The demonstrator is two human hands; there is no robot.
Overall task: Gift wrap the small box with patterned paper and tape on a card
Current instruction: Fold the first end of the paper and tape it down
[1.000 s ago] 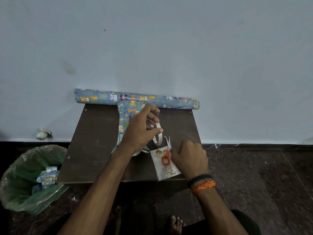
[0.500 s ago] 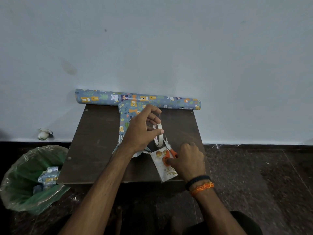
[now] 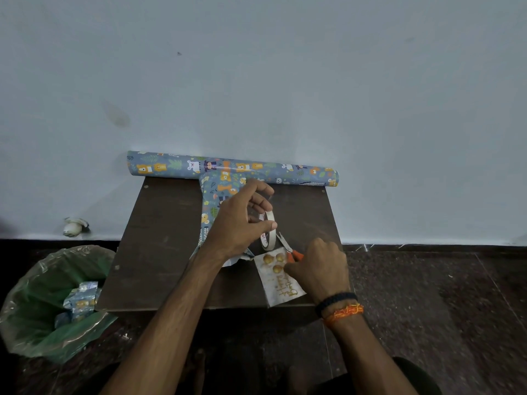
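Here, from the head camera, the left hand (image 3: 236, 223) holds a roll of clear tape (image 3: 268, 230) upright over the dark brown table (image 3: 159, 246), thumb and fingers curled round its rim. The right hand (image 3: 319, 269) grips small orange-handled scissors (image 3: 288, 250), blades pointing toward the roll, and rests on a white greeting card (image 3: 278, 283) near the table's front edge. A wrapped box (image 3: 219, 201) in blue animal-print paper lies under the left hand, touching the wrapping paper roll (image 3: 232, 169) along the wall. A green-lined bin (image 3: 54, 300) stands on the floor to the left.
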